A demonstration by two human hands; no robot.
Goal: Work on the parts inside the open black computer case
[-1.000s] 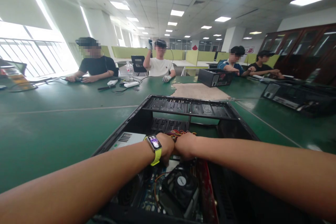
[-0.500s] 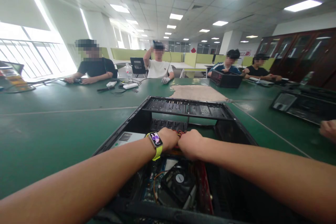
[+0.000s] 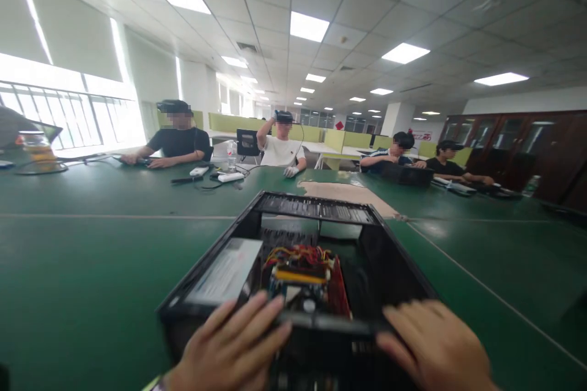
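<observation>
An opened black computer case (image 3: 408, 263) lies on the green table, its interior facing up. Inside are a silver power supply (image 3: 227, 272), bundled red and yellow wires (image 3: 302, 253), a red card (image 3: 338, 287) and a fan, partly hidden by the near edge. My left hand (image 3: 233, 342) rests on the near edge at the left, its fingers spread. Over the same edge at the right lies my right hand (image 3: 431, 342), slightly blurred, fingers extended and side by side, the thumb apart. Neither hand holds a loose part.
Across the green table (image 3: 101, 250) sit several people, one in a white shirt (image 3: 279, 149). A plastic bottle (image 3: 231, 156), white devices and cables lie near them. A jar (image 3: 39, 149) stands far left, another black case (image 3: 406, 173) at the back right.
Both hands have left the wires inside the case and moved back to its near edge, their fingers now extended. The view has tilted up, and the case at the right is out of sight.
</observation>
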